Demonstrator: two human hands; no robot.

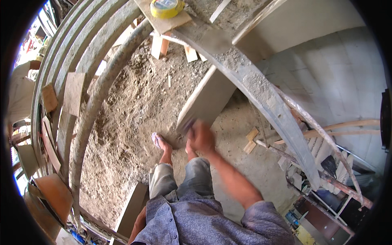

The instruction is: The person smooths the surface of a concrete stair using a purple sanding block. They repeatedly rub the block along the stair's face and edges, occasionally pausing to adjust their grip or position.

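My right hand (203,136) looks closed, its fingers blurred by motion. A dark purplish thing (189,123) shows at its fingertips; I cannot tell whether it is held or is part of footwear beyond it. Just beyond the hand, a thick grey board (210,96) with a pale edge slants up to the right. A curved grey timber (261,87) crosses above this board, its top coated with dust. Of my left arm only a part (139,224) shows at the lower edge; the left hand is hidden.
Dirt and shavings cover the ground (122,122) around my sandalled foot (161,142). Several curved ribs (83,122) rise at the left. A yellow tape measure (166,8) lies on a wood piece at the top. A metal frame (322,175) stands at the right, with wood scraps (250,140) nearby.
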